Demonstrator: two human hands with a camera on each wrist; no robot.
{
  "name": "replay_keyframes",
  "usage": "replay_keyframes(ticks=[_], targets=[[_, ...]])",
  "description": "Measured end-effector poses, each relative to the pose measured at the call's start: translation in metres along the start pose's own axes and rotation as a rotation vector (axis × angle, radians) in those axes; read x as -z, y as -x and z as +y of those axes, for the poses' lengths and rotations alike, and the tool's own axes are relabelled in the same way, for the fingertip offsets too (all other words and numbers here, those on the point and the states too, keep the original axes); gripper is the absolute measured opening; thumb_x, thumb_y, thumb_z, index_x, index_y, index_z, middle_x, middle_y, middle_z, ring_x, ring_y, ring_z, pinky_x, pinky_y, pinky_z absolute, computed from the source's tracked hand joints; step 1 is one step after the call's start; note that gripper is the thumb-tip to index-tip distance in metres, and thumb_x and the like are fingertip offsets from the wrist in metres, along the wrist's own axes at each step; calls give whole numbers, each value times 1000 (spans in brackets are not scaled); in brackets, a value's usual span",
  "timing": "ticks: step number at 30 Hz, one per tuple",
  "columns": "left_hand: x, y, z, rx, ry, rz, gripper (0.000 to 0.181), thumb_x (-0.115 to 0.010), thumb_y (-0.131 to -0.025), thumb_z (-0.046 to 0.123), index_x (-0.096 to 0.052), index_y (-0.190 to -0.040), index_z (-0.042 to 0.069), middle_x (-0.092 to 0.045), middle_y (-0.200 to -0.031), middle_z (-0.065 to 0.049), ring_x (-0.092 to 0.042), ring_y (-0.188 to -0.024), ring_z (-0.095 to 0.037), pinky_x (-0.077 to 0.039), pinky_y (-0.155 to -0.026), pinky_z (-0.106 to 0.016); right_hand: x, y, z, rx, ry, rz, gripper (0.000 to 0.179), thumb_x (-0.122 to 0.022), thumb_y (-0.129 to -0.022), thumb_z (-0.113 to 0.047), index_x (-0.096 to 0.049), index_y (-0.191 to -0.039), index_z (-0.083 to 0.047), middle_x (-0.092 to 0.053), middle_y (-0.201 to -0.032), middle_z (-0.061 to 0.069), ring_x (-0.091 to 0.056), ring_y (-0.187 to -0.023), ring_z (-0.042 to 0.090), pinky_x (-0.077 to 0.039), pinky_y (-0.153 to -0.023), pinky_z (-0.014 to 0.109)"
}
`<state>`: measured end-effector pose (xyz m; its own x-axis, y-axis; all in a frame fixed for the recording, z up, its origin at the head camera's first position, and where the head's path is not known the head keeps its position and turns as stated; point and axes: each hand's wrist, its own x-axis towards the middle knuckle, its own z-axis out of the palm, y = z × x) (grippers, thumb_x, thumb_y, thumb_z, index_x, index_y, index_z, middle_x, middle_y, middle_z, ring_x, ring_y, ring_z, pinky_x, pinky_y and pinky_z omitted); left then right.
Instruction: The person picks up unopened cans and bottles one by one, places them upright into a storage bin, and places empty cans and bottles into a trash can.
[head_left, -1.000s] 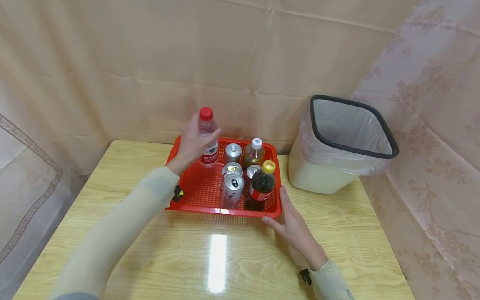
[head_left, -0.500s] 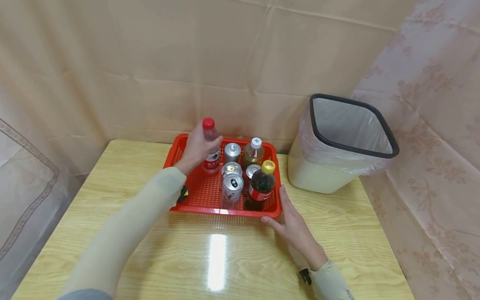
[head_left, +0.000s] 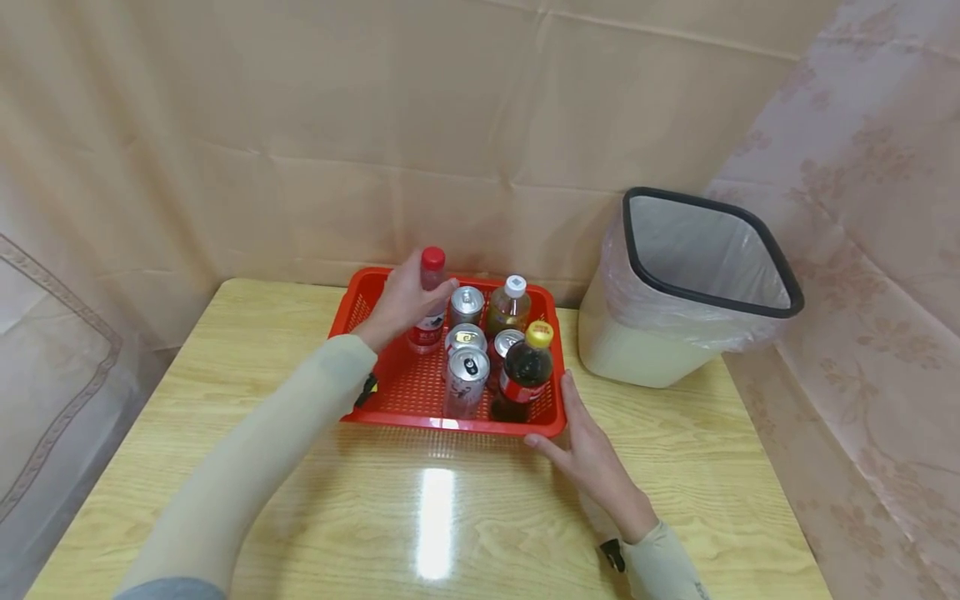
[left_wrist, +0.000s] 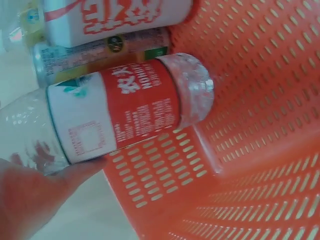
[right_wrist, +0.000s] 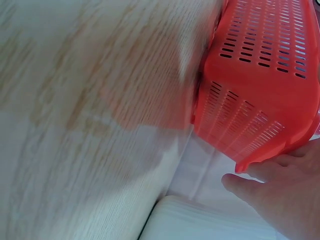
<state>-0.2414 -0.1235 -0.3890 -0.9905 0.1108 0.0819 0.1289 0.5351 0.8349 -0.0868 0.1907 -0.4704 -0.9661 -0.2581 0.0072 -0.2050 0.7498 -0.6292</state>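
Note:
My left hand (head_left: 399, 302) grips a clear water bottle (head_left: 426, 332) with a red cap, around its upper part. The bottle stands nearly upright in the left part of a red perforated basket (head_left: 487, 427). In the left wrist view, the thumb lies along the bottle (left_wrist: 140, 102) beside its red and white label, and the bottle's base is close to the basket floor. At the basket's near right corner, my right hand (head_left: 597, 458) touches the outside with fingers stretched along the side and thumb at the front rim. The right wrist view shows those fingers (right_wrist: 260, 170) at the rim.
Several drink cans (head_left: 467, 375) stand in the basket, with a white-capped bottle (head_left: 508, 310) and a yellow-capped bottle of dark drink (head_left: 527, 367). A lined bin (head_left: 645, 350) with a black rim is right of the basket on the wooden table (head_left: 337, 508). A curtain hangs behind.
My left hand has lowered the water bottle into the basket and shifted it right, toward the cans. The right hand has stayed at the basket's corner.

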Motion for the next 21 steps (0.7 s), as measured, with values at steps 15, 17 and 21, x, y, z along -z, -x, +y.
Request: replay_keyframes(ticks=[15,17,21], targets=[[2,2,2,73,-35,-13,64,-77,-92,34,-44,-142,10,-60,-131,-13,-58,-120,-32,-54,-102,-50,-2,-2,1,35,6,16,114,-75,-90,-54,-6,-166,-5,-10,-172,18,-23,-154,38,-31,-119,56],[1,2,2,77,-28,-12,66,-77,-91,35,-44,-142,10,-60,-132,-13,-58,-120,-31,-54,-101,-49,-2,-3,2,34,5,16,114,-75,-90,-54,-6,-166,-5,-10,-172,18,-23,-154,39,-31,-119,56],[2,1,1,96,-22,-16,67,-78,-91,37,-43,-142,10,-60,-131,-13,-59,-118,-31,-55,-101,-48,-2,-5,2,23,4,6,114,-74,-90,-56,-5,-166,-7,-9,-172,16,-22,-155,38,-31,-119,56]])
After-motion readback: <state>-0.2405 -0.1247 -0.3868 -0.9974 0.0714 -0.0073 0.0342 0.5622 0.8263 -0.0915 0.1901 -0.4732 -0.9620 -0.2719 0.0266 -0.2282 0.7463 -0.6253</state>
